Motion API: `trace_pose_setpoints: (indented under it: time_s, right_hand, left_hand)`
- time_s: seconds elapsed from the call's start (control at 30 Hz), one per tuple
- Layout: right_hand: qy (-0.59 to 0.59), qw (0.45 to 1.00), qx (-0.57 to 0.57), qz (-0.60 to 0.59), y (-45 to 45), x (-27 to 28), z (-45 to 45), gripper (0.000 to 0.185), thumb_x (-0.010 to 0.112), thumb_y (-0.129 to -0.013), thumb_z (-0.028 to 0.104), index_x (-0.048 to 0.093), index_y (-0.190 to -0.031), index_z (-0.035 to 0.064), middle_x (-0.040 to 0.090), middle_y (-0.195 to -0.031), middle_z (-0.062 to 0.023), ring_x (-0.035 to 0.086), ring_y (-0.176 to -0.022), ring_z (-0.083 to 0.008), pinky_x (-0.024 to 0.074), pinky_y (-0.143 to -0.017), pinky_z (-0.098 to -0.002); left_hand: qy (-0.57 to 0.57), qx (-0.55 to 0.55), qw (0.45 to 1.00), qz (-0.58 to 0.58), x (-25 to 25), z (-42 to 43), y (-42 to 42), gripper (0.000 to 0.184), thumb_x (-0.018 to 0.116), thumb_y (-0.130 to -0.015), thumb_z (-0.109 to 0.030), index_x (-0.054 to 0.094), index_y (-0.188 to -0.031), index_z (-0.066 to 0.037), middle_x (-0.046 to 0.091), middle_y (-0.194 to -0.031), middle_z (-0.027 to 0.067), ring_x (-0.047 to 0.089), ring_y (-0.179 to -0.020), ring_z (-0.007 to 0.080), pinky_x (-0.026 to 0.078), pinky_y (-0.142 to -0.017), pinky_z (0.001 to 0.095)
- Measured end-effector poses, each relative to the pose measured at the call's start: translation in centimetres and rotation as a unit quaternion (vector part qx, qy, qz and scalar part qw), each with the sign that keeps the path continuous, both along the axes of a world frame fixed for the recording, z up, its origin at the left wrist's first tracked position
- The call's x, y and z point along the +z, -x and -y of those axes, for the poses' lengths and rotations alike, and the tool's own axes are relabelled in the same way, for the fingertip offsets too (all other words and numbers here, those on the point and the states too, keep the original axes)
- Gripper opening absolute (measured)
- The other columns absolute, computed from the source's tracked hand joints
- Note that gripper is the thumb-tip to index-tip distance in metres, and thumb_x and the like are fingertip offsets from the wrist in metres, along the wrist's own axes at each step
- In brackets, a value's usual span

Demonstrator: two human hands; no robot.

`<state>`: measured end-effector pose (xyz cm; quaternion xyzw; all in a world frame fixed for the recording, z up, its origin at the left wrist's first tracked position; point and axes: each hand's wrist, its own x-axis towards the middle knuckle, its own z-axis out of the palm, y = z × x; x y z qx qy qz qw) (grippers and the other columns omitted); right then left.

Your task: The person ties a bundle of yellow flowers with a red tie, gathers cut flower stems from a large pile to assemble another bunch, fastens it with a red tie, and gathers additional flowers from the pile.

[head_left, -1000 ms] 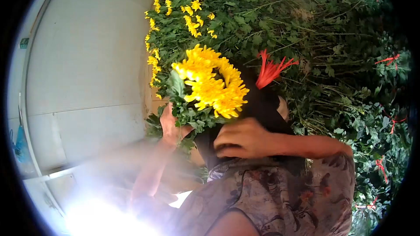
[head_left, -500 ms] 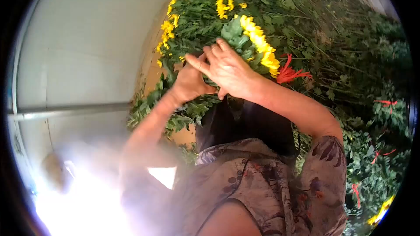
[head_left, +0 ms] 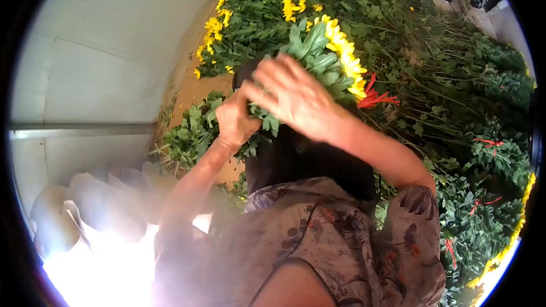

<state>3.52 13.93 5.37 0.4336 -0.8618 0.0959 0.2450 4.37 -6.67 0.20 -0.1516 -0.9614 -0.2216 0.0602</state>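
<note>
A bunch of yellow chrysanthemums [head_left: 347,57] lies across my lap, its flower heads lined up at the upper right and its broad green leaves [head_left: 318,59] below them. My left hand [head_left: 234,122] is closed around the stem end of this bunch. Over the leaves and close to the left fingers lies my right hand [head_left: 298,99]. Its fingers reach across the bunch but are smeared by motion, so their grip is unclear. Just beyond the flower heads is a bundle of red ties [head_left: 375,95]. Dark cloth [head_left: 307,159] covers my lap under the bunch.
More yellow chrysanthemums [head_left: 213,34] lie along the upper left. A deep pile of cut stems [head_left: 409,68] fills the right. Bunches bound with red ties [head_left: 483,202] lie at the lower right. A pale wall [head_left: 108,51] stands at left, with rounded pale objects [head_left: 105,204] in glare beneath.
My right hand has shifted over the bunch, its fingers now blurred. The left hand has turned into a closed grip at the stems. The view has shifted slightly, showing more pale objects at left.
</note>
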Motion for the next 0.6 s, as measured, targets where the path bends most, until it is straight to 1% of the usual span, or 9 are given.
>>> trace_pose_setpoints:
  time_s: [0.1,0.13,0.2,0.23,0.3,0.33,0.43,0.53,0.6]
  right_hand:
    - [0.200,0.952,0.156,0.170,-6.2,-1.9,0.3,0.039,0.068,-0.079,0.027,0.059,-0.108,0.0029,0.055,-0.113,-0.0124,0.052,-0.109,-0.0286,0.0458,-0.093,-0.0418]
    - [0.209,0.906,0.132,0.343,-8.0,-1.8,-0.6,0.051,0.075,-0.076,0.033,0.056,-0.112,0.0026,0.056,-0.111,-0.0124,0.052,-0.108,-0.0288,0.0459,-0.092,-0.0407]
    - [0.343,0.814,0.047,0.466,-8.5,-4.7,-0.4,0.064,0.080,-0.070,0.032,0.051,-0.118,0.0013,0.057,-0.112,-0.0122,0.052,-0.110,-0.0267,0.0462,-0.091,-0.0403]
    - [0.421,0.758,0.026,0.498,-8.0,-4.8,-0.2,0.070,0.083,-0.068,0.032,0.049,-0.121,0.0005,0.057,-0.112,-0.0122,0.051,-0.112,-0.0254,0.0463,-0.090,-0.0401]
    - [0.476,0.531,0.068,0.698,-4.4,-3.9,0.1,0.075,0.085,-0.064,0.031,0.050,-0.124,0.0012,0.060,-0.114,-0.0112,0.052,-0.112,-0.0203,0.0464,-0.090,-0.0412]
    - [0.399,0.611,-0.029,0.683,-3.3,-3.4,0.8,0.057,0.078,-0.073,0.037,0.058,-0.113,0.0021,0.064,-0.105,-0.0085,0.061,-0.085,-0.0161,0.0511,-0.076,-0.0273]
    - [0.568,0.525,0.008,0.634,-2.7,-3.3,3.9,0.053,0.076,-0.076,0.038,0.060,-0.110,0.0019,0.063,-0.109,-0.0095,0.059,-0.097,-0.0202,0.0480,-0.086,-0.0325]
    - [0.526,0.659,0.008,0.538,-3.4,-2.6,4.7,0.056,0.062,-0.083,0.049,0.059,-0.116,0.0037,0.061,-0.114,-0.0136,0.055,-0.105,-0.0279,0.0420,-0.092,-0.0379]
    - [0.518,0.693,0.004,0.501,-3.2,-2.0,5.1,0.056,0.061,-0.084,0.051,0.059,-0.114,0.0038,0.060,-0.112,-0.0165,0.056,-0.102,-0.0306,0.0425,-0.089,-0.0393]
  left_hand:
    - [-0.095,0.023,0.995,-0.037,1.0,0.5,0.9,0.055,0.070,-0.058,-0.010,0.058,-0.111,-0.007,0.064,-0.079,0.0198,0.062,-0.075,0.0388,0.049,-0.066,0.0403]
    - [-0.117,0.039,0.992,0.006,0.8,1.6,1.1,0.054,0.075,-0.058,-0.011,0.059,-0.109,-0.002,0.066,-0.081,0.0196,0.065,-0.075,0.0334,0.050,-0.069,0.0370]
    - [-0.255,0.059,0.963,0.063,1.5,1.5,0.8,0.055,0.077,-0.058,-0.011,0.058,-0.108,0.002,0.067,-0.084,0.0184,0.065,-0.078,0.0275,0.050,-0.072,0.0351]
    - [-0.301,0.063,0.948,0.085,1.8,1.3,0.5,0.056,0.077,-0.059,-0.011,0.057,-0.109,0.004,0.067,-0.086,0.0178,0.065,-0.080,0.0257,0.050,-0.074,0.0346]
    - [-0.288,0.071,0.954,0.044,2.8,-0.9,-0.9,0.059,0.079,-0.059,-0.011,0.055,-0.110,0.004,0.067,-0.089,0.0169,0.064,-0.082,0.0253,0.050,-0.076,0.0343]
    - [-0.228,0.073,0.971,-0.020,3.5,-2.6,-2.2,0.062,0.080,-0.058,-0.012,0.054,-0.111,0.003,0.066,-0.090,0.0167,0.063,-0.082,0.0267,0.049,-0.076,0.0345]
    - [-0.252,0.009,0.967,0.040,3.4,-1.9,-3.1,0.064,0.082,-0.059,-0.012,0.050,-0.113,0.001,0.063,-0.097,0.0128,0.061,-0.087,0.0266,0.049,-0.081,0.0374]
    - [-0.338,0.001,0.928,0.159,2.6,0.4,-2.8,0.049,0.077,-0.063,-0.001,0.054,-0.106,-0.002,0.065,-0.092,0.0066,0.062,-0.080,0.0204,0.051,-0.076,0.0344]
    - [-0.177,-0.086,0.980,0.040,2.3,1.6,-1.7,0.039,0.078,-0.061,0.000,0.059,-0.095,-0.004,0.066,-0.083,0.0055,0.062,-0.075,0.0193,0.051,-0.072,0.0335]
